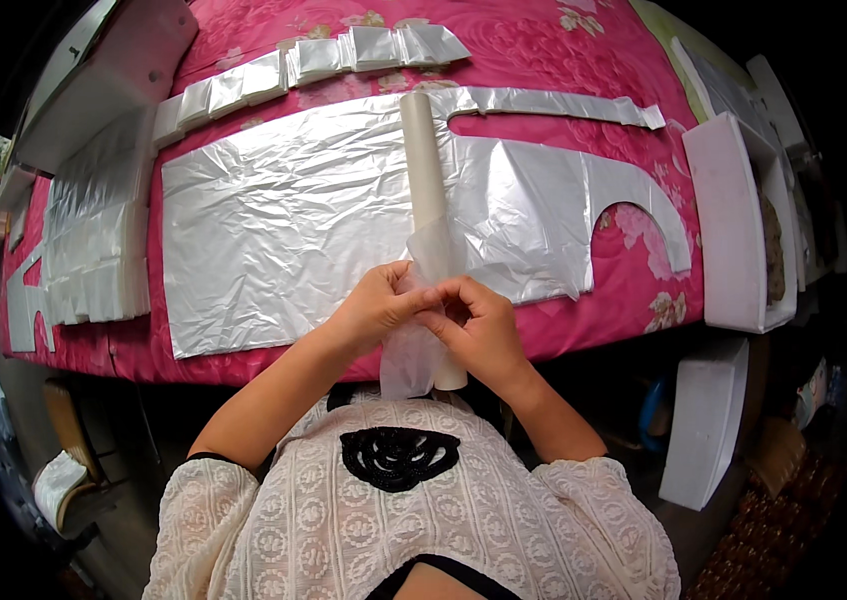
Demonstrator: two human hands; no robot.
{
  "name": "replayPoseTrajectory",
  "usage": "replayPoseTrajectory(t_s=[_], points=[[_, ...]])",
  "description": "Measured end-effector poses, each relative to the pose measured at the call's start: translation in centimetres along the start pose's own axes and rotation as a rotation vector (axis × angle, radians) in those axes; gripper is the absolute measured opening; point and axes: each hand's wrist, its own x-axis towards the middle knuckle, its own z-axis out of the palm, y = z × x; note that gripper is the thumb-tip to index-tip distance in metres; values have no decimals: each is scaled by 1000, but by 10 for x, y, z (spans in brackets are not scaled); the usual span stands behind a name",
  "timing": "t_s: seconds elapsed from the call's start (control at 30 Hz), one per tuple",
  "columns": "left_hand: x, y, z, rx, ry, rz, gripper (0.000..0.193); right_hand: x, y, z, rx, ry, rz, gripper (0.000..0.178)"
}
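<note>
My left hand (pixel 381 304) and my right hand (pixel 481 322) meet in front of my body, fingertips pinched together on a piece of thin translucent plastic film (pixel 409 362). The film hangs below my fingers and also rises above them, beside a long pale roll (pixel 424 150). This roll lies lengthwise away from me, its near end sticking out past the table edge. Beneath it is a flat stack of silvery plastic sheets (pixel 273 230), cut with curved openings and a long strap on the right, like aprons. My fingers hide part of the film and roll.
A pink flowered cloth (pixel 633 290) covers the table. Small folded silvery packets (pixel 263 75) line the far side. Stacked clear plastic packs (pixel 98 250) lie at the left, near a white box (pixel 108 85). A white open box (pixel 738 220) stands at the right edge.
</note>
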Motion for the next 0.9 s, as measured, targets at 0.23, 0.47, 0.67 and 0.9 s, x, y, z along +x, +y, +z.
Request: replayPoseTrajectory(t_s=[0.23,0.47,0.67,0.9], points=[[-4,8,1,-59,-63,-4,28,3,18,-11,557,-48,148,23],[2,-1,10,117,-12,106,30,4,9,-11,389,-61,156,21],[-3,0,-4,-17,-47,57,22,14,20,-53,545,26,170,10],[-2,5,-11,58,32,-1,16,53,87,-248,172,428,271,16]])
